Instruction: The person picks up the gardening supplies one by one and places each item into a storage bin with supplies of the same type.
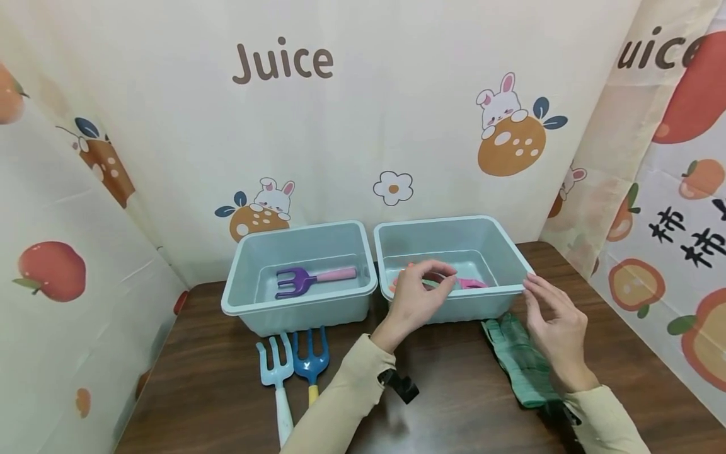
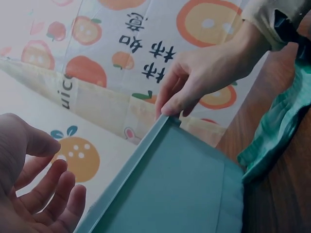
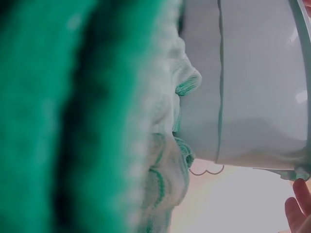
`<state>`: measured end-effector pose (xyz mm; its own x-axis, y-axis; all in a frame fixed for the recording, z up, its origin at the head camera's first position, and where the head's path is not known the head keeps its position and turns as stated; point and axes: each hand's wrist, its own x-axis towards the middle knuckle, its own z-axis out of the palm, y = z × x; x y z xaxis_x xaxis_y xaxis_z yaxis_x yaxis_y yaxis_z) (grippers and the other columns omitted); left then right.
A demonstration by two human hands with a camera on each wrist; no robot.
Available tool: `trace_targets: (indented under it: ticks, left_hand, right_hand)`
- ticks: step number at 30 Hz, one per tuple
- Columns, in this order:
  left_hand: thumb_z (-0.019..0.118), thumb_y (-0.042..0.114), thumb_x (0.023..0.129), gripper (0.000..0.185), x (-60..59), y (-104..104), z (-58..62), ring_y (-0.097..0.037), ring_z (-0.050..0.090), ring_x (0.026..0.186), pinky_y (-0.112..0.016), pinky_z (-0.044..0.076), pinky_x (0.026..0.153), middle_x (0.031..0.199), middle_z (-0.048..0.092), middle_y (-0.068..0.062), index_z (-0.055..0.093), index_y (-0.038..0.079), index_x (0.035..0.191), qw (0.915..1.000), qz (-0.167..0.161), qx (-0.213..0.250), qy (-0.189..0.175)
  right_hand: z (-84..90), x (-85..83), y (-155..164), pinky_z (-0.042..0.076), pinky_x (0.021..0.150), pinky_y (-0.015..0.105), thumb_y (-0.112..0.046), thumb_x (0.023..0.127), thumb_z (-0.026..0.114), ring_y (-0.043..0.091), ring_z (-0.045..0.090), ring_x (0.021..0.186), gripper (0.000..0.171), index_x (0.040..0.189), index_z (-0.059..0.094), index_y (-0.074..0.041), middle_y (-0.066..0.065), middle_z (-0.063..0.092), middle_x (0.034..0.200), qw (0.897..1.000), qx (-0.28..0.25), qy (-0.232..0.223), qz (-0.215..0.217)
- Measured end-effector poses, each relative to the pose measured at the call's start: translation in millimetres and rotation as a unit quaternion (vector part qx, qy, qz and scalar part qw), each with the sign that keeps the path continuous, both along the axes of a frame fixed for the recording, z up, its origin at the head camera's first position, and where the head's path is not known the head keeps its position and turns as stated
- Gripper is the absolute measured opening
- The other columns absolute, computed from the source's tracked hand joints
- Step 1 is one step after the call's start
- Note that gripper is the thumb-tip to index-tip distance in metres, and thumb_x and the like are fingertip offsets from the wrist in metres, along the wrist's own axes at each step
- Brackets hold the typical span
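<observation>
My left hand (image 1: 416, 299) hovers over the front rim of the right-hand pale blue plastic bin (image 1: 442, 310). Its fingers are loosely bent, with a gap between thumb and fingertips and nothing held, as the left wrist view shows. With thumb and fingers my right hand (image 1: 558, 328) pinches that bin's front right corner. Inside the bin lie a pink piece (image 1: 472, 284) and some orange parts, mostly hidden behind my left hand. Green work gloves (image 1: 518, 362) lie on the table by my right hand and fill much of the right wrist view.
To the left stands a matching bin (image 1: 317, 309) holding a purple hand fork (image 1: 300, 282) with a pink handle. Before it lie a light blue hand fork (image 1: 276, 372) and a blue one (image 1: 311, 364) with a yellow handle. A printed curtain (image 1: 363, 126) borders the wooden table (image 1: 442, 391).
</observation>
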<state>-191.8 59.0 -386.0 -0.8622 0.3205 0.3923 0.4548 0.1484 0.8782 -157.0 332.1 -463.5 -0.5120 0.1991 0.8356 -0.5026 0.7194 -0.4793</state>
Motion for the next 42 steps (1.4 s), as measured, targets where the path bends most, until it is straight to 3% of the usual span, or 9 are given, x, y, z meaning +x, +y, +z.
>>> trace_targets:
  ticks: [5, 13, 25, 34, 42]
  left_hand:
    - [0.071, 0.018, 0.101, 0.015, 9.7, 1.4, -1.5, -0.008, 0.071, 0.096, -0.018, 0.058, 0.081, 0.110, 0.078, -0.002, 0.080, 0.013, 0.112, 0.9996, -0.026, -0.014, 0.002]
    - [0.071, 0.022, 0.103, 0.015, 21.1, -1.5, -6.2, 0.004, 0.065, 0.092, -0.017, 0.056, 0.082, 0.109, 0.077, 0.003, 0.079, 0.015, 0.114, 0.9917, -0.100, -0.074, -0.032]
    - [0.071, 0.020, 0.102, 0.013, 31.7, 22.8, -38.8, 0.012, 0.060, 0.081, -0.010, 0.052, 0.074, 0.100, 0.077, 0.007, 0.080, 0.017, 0.111, 0.9886, -0.102, -0.109, -0.015]
    - [0.074, 0.023, 0.099, 0.014, 39.7, 41.8, -72.7, 0.014, 0.058, 0.072, -0.009, 0.049, 0.069, 0.089, 0.074, 0.016, 0.081, 0.016, 0.109, 0.9822, -0.104, -0.144, -0.062]
    - [0.073, 0.023, 0.099, 0.012, 39.7, 48.5, -85.4, 0.015, 0.058, 0.073, -0.008, 0.048, 0.070, 0.091, 0.074, 0.017, 0.081, 0.019, 0.107, 0.9813, -0.092, -0.164, -0.041]
  right_hand:
    - [4.2, -1.2, 2.2, 0.043, 0.104, 0.005, 0.010, 0.085, 0.079, -0.013, 0.063, 0.122, 0.028, 0.111, 0.082, 0.002, 0.025, 0.077, 0.118, 1.000, 0.008, 0.006, 0.005]
    - [5.2, -4.7, 4.6, 0.043, 0.108, 0.008, 0.011, 0.082, 0.079, -0.007, 0.065, 0.126, 0.026, 0.106, 0.082, 0.003, 0.026, 0.078, 0.113, 1.000, 0.014, 0.009, 0.010]
    - [2.8, -5.5, 3.9, 0.044, 0.104, 0.006, 0.015, 0.080, 0.079, -0.010, 0.066, 0.122, 0.026, 0.104, 0.083, 0.004, 0.027, 0.078, 0.111, 1.000, 0.005, 0.019, 0.010]
    - [3.4, -5.6, -0.1, 0.045, 0.104, 0.006, 0.019, 0.079, 0.078, -0.010, 0.066, 0.121, 0.029, 0.104, 0.082, 0.006, 0.030, 0.077, 0.112, 1.000, -0.008, 0.016, 0.016]
    - [6.2, -2.5, -5.6, 0.045, 0.106, 0.007, 0.020, 0.079, 0.076, -0.009, 0.066, 0.122, 0.027, 0.103, 0.081, 0.008, 0.032, 0.076, 0.111, 1.000, -0.016, 0.023, 0.011]
